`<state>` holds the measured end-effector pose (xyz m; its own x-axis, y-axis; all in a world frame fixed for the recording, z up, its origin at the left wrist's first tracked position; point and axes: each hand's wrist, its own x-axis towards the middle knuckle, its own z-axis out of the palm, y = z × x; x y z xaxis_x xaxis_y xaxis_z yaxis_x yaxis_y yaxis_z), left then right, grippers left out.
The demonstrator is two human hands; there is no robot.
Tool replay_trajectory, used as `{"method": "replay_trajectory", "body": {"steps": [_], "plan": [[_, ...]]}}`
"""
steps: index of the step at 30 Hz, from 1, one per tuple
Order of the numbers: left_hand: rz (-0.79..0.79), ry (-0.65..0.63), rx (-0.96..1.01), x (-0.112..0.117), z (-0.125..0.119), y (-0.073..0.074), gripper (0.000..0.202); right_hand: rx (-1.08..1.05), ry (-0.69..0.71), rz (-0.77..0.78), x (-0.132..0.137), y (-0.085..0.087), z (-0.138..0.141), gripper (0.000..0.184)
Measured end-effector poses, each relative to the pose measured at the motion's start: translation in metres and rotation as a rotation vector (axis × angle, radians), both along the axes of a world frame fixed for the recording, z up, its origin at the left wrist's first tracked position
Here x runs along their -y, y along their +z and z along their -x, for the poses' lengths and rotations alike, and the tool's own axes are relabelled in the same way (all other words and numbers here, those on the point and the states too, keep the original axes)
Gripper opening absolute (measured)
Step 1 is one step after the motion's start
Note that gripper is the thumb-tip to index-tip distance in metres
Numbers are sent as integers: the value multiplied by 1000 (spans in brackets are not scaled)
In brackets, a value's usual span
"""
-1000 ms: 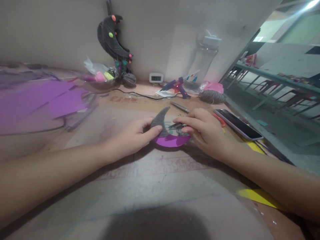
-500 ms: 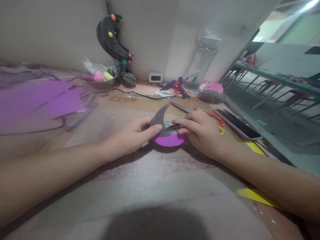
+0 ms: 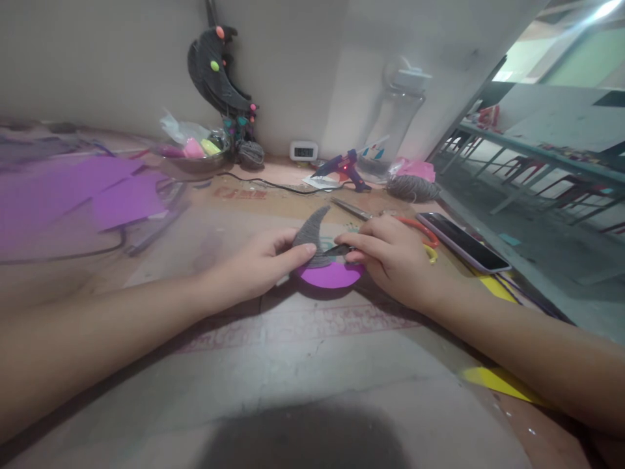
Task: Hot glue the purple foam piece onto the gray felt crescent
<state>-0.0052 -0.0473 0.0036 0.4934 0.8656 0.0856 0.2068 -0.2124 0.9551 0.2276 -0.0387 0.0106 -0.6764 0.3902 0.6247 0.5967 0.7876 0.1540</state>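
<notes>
A: Head view. What do our hands have?

B: Our left hand (image 3: pixel 271 259) grips a crescent craft piece wrapped in grey yarn (image 3: pixel 310 238), thumb on top, fingers behind. Its lower curve shows smooth bare purple.

A: And our right hand (image 3: pixel 398 257)?

B: Thumb and fingertips nearly closed, pinching a thin dark-grey strand (image 3: pixel 336 249) that reaches the wrapped part. Exact grip hidden, we can't tell more.

A: Where does the crescent sit?

B: Mid-table, between both our hands, horn tip up. We can't tell whether it touches the tabletop (image 3: pixel 293 384).

A: Nearby?

B: Metal scissors with orange-and-yellow handles (image 3: pixel 420 228), partly behind our right hand. Just right of them, a black-screened phone in a pale purple case (image 3: pixel 463 241).

A: Far edge?

B: Blue glue gun, red light on (image 3: pixel 349 164), between a small white digital clock (image 3: pixel 303 151) and a grey yarn ball (image 3: pixel 414 188). Flat purple sheets (image 3: pixel 129 202) lie out left.
</notes>
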Motion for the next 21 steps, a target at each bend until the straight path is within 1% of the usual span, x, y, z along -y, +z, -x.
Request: {"method": "replay_trajectory", "body": {"steps": [6,12,15,21], "plan": [[15,-4,-9,3,0,1,32,-23,20,-11,0,0,0,30],[51,11,5,2,0,-1,33,-59,17,101,-1,-2,-1,38],[57,11,4,2,0,-1,32,-44,21,82,-1,-3,-1,39],[24,35,-3,4,-1,0,34,-35,24,22,-1,-4,1,33]]}}
